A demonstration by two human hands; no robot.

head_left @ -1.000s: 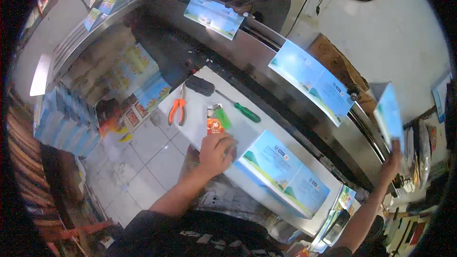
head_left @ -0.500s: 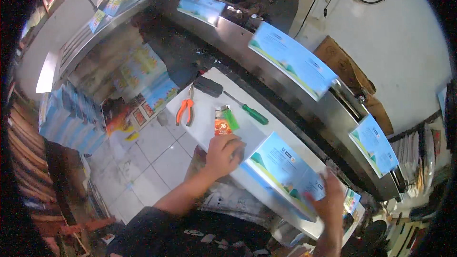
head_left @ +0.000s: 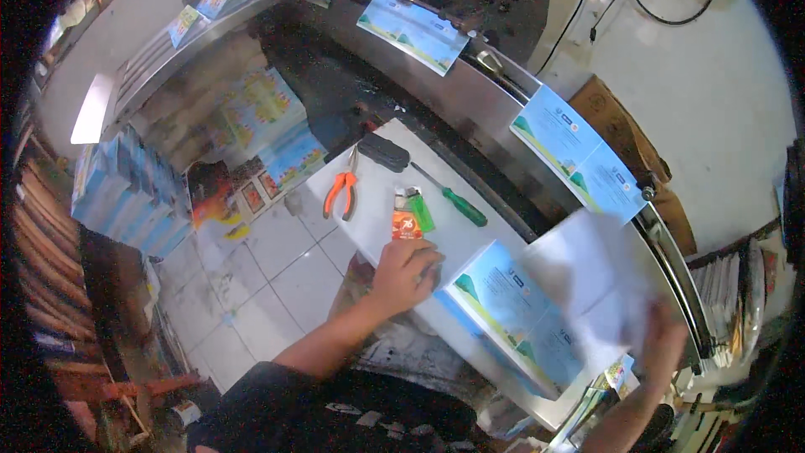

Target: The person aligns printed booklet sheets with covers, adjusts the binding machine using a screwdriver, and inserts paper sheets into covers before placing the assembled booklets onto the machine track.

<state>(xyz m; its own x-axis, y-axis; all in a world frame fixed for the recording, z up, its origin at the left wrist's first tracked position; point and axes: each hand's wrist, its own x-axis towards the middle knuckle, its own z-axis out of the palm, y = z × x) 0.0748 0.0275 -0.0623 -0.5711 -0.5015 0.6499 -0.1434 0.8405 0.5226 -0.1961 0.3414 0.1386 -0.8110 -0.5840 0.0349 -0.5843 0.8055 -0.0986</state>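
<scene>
A stack of blue printed sheets [head_left: 510, 302] with green hill artwork lies on the near right part of a white tabletop [head_left: 369, 226]. My left hand [head_left: 405, 275] is at the stack's left end, holding nothing, its fingers loosely bent and a little apart. To the right of the stack, my right hand [head_left: 667, 335] grips a sheet [head_left: 591, 273] by its right end; its pale side faces me. Motion smears both hand and sheet. Just beyond my left hand sit an orange-red pack [head_left: 406, 225] and a green lighter [head_left: 420, 211].
Orange-handled pliers [head_left: 340, 195], a black case [head_left: 384, 151] and a green screwdriver [head_left: 463, 205] lie farther along the tabletop. Beyond runs a long metal machine rail carrying printed sheets [head_left: 579, 151]. Stacked prints [head_left: 130, 193] stand on the left; cardboard [head_left: 612, 122] leans against the wall.
My right hand has left the stack's top and swung right, lifting a sheet. Sheets on the rail have slid toward the far left. My left hand stays by the stack.
</scene>
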